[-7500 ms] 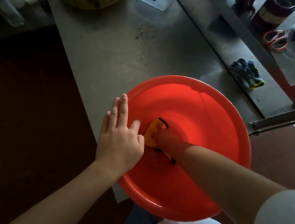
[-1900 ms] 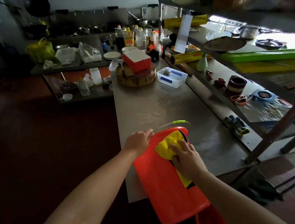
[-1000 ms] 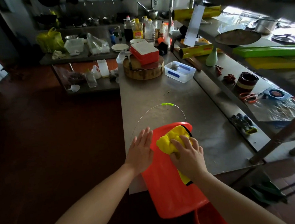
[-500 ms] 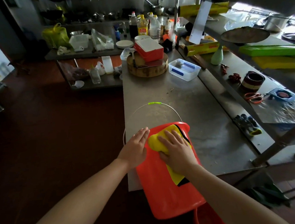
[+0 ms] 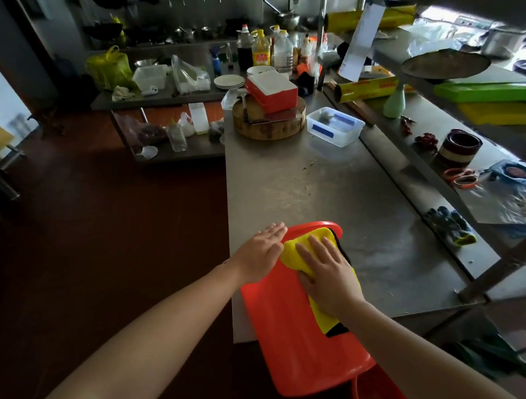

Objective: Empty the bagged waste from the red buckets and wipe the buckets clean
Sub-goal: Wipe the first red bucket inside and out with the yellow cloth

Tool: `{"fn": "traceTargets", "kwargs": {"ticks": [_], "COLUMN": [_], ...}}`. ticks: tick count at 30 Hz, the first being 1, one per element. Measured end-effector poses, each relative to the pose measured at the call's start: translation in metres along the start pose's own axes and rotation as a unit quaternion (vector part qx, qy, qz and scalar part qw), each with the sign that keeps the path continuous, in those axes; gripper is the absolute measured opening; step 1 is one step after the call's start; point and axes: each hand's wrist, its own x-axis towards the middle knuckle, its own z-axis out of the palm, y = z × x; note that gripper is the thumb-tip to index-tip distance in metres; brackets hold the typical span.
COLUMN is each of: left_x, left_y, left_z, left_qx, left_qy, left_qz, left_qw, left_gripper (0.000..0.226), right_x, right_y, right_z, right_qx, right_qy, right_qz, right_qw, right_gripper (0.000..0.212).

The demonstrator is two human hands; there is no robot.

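So the red bucket (image 5: 285, 324) is lying on its side across the near corner of the steel bench (image 5: 302, 189). Its long axis runs straight away from me. The lipped end sits on the bench pointing away, and the other end hangs off the edge toward me, tilted down a bit. I can't see into the opening from here.

My left hand (image 5: 260, 250) is flat against the bucket's upper left side near that far end, fingers straight, not gripping anything. My right hand (image 5: 325, 273) is spread flat too, palm down, pressing a yellow cloth (image 5: 291, 251) onto the bucket's wall. The cloth has a black edge and it pokes out both ahead of my fingers and behind my wrist.

Part of a second red bucket (image 5: 377, 393) shows low down, under the overhanging end. Further up the bench there's a clear plastic tub (image 5: 334, 126) and a round wooden chopping block (image 5: 269, 125).
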Motion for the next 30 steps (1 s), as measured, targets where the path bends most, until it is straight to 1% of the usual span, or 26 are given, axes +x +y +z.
{"fn": "traceTargets", "kwargs": {"ticks": [2,4,8,11,14,16,19,21,24,26,28,30], "left_x": [0.001,0.0,-0.006,-0.011,-0.014,-0.016,-0.018,-0.019,-0.022,-0.024,-0.024,-0.023], "left_y": [-0.004,-0.009,-0.02,-0.024,-0.023,-0.021,-0.022,-0.023,-0.026,-0.029,-0.034,-0.039], "left_z": [-0.004,-0.007,-0.008,-0.003,0.006,0.012,0.017,0.016,0.017,0.019,0.02,0.018], "left_qx": [-0.018,-0.02,-0.017,-0.003,0.019,0.028,0.022,-0.018,-0.124,-0.163,-0.188,-0.211], "left_qy": [-0.013,-0.018,-0.014,-0.006,0.021,0.034,0.038,0.03,0.043,0.058,0.057,0.046], "left_qz": [-0.009,-0.018,-0.015,0.004,0.013,0.009,-0.01,-0.031,-0.056,-0.071,-0.084,-0.089], "left_qw": [1.0,0.999,1.0,1.0,1.0,0.999,0.999,0.999,0.99,0.982,0.977,0.972], "left_gripper": [0.074,0.074,0.072,0.069,0.059,0.058,0.058,0.055,0.05,0.05,0.052,0.055], "right_x": [0.003,0.007,0.014,0.013,0.013,0.013,0.014,0.018,0.02,0.021,0.022,0.02], "right_y": [-0.012,-0.027,-0.035,-0.023,-0.004,0.011,0.03,0.039,0.048,0.048,0.042,0.031], "right_z": [0.002,0.008,0.014,0.012,0.01,0.009,0.006,0.003,0.0,-0.001,-0.001,0.002], "right_qx": [-0.026,-0.062,-0.072,-0.057,-0.007,0.033,0.095,0.144,0.227,0.256,0.263,0.221], "right_qy": [-0.005,-0.019,-0.034,-0.015,0.006,0.003,-0.008,-0.016,-0.01,-0.013,-0.011,0.001], "right_qz": [-0.067,-0.106,-0.095,-0.091,-0.031,0.03,0.118,0.16,0.222,0.246,0.255,0.229], "right_qw": [0.997,0.992,0.992,0.994,0.999,0.999,0.988,0.977,0.948,0.935,0.93,0.948], "right_gripper": [0.062,0.066,0.067,0.063,0.059,0.061,0.062,0.059,0.052,0.05,0.05,0.053]}}
